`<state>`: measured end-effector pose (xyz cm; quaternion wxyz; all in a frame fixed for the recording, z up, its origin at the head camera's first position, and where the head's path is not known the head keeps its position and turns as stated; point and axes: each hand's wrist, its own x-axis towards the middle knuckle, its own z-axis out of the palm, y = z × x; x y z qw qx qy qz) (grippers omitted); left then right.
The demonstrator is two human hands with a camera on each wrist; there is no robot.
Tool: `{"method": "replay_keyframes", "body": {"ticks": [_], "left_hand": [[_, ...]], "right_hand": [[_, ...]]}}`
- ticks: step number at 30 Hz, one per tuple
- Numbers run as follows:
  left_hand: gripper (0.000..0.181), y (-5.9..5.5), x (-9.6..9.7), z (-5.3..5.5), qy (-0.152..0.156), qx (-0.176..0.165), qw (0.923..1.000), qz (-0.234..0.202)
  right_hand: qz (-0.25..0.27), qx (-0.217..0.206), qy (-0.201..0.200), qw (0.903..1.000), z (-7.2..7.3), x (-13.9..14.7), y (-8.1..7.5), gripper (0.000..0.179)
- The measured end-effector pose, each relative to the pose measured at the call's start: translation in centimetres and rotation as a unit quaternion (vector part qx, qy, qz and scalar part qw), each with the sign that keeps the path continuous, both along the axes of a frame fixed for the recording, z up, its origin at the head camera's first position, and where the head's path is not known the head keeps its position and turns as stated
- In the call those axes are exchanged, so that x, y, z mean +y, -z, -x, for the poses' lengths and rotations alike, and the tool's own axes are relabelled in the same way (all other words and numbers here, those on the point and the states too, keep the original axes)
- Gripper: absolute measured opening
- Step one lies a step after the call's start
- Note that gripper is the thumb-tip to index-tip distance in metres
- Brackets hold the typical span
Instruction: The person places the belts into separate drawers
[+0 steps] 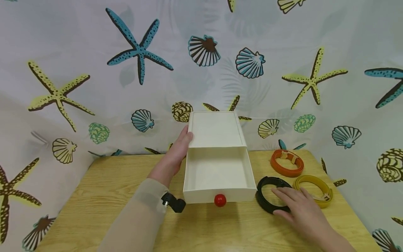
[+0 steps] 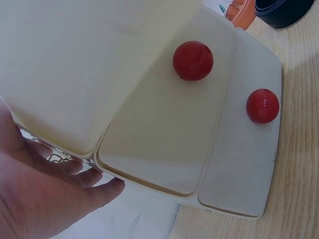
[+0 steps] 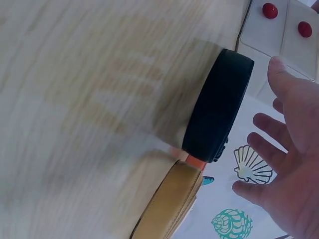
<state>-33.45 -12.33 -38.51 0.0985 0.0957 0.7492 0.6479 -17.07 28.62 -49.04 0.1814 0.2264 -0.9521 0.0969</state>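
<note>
A white drawer box (image 1: 217,129) stands on the wooden table, its upper drawer (image 1: 220,171) pulled out with nothing inside. A red knob (image 1: 220,200) sits on that drawer's front. My left hand (image 1: 176,154) rests against the box's left side; the left wrist view shows its fingers (image 2: 107,191) extended along the side. On the right lies a coiled black belt (image 1: 262,201). My right hand (image 1: 302,210) is spread just above it, and in the right wrist view the fingers stand apart from the belt (image 3: 219,104).
An orange coiled belt (image 1: 287,171) lies behind the black one, and a yellow coiled belt (image 1: 327,199) to its right. Behind the table hangs a cloth (image 1: 176,84) printed with starfish and shells. A second red knob (image 2: 262,106) shows on a lower drawer.
</note>
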Motion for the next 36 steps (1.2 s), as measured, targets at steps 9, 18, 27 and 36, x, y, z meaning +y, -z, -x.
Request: {"method": "replay_keyframes", "body": {"ticks": [9,18,27,36], "left_hand": [[0.067,0.0,0.0,0.1,-0.003,0.0,1.0,0.003],[0.068,0.0,0.0,0.0,-0.004,-0.001,1.0,0.007],[0.068,0.1,-0.2,0.0,0.0,-0.002,1.0,0.007],[0.068,0.3,-0.3,0.1,0.006,0.005,0.9999,0.008]], "right_hand": [[-0.001,-0.036,-0.014,0.9992,0.5,1.0,0.9,0.065],[-0.014,-0.043,-0.037,0.9983,0.8,1.5,1.5,0.056],[-0.013,-0.079,-0.025,0.9965,0.8,1.5,1.7,0.045],[-0.003,-0.088,-0.028,0.9958,1.0,1.7,2.0,0.043]]}}
